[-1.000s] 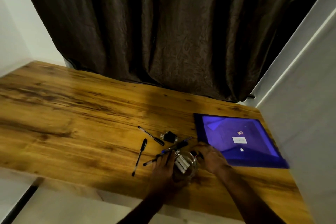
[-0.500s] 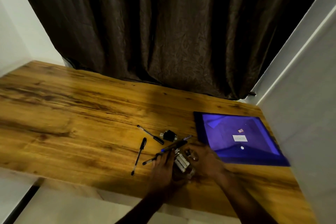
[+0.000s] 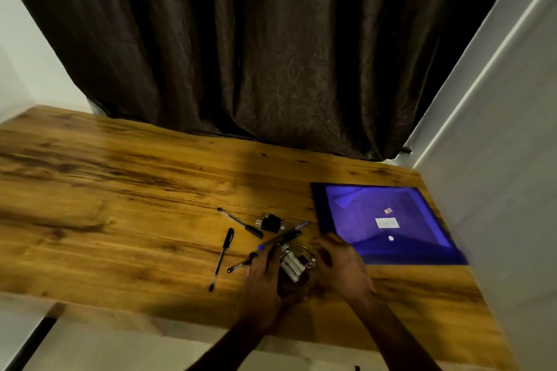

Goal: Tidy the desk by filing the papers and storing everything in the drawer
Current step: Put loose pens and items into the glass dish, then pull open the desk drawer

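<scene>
Glass jar: half hidden between the hands; white pack inside too blurred to identify.
Left hand: shadowed; whether its fingers clasp the jar or the pens beneath cannot be told.
Right hand: fingertips lost in shadow at the jar's rim.
Folder label: too small to read.
Black object: too small to identify.
Forearms: cut by the bottom edge.

You face a wood-grain desk set in a corner. A dark brown curtain hangs in folds behind its far edge, reaching down to the desktop. A white wall stands at your left. A pale wall touches the desk's right edge. Lighting is dim and warm.
</scene>
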